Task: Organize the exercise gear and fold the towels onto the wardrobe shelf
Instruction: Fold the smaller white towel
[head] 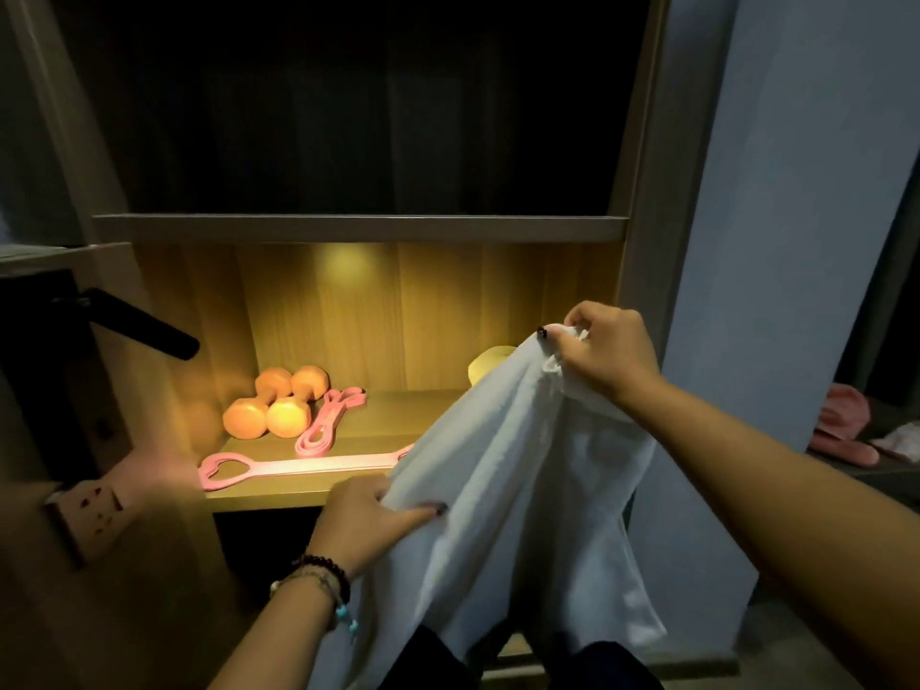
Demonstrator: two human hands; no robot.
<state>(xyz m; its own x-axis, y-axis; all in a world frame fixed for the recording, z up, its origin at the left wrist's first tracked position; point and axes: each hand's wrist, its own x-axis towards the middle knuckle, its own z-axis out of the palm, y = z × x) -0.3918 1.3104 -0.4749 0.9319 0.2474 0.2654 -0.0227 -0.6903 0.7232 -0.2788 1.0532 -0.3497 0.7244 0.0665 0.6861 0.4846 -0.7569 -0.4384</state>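
Note:
A white towel (517, 495) hangs in front of the lit wardrobe shelf (279, 493). My right hand (605, 353) pinches its upper corner at the shelf's right side. My left hand (371, 520) grips the towel's lower left edge, just below the shelf's front lip. On the shelf's left lie two orange dumbbells (276, 403), a folded pink resistance band (331, 415) and a long pink stretch band with heart-shaped handles (298, 468). A yellow object (490, 363) shows partly behind the towel.
A dark upper compartment sits above the shelf board (358, 227). A black door handle (139, 323) juts out at left, above a wall socket (87, 515). At far right, pink items (844, 425) lie on a low surface beside a blue wall (776, 241).

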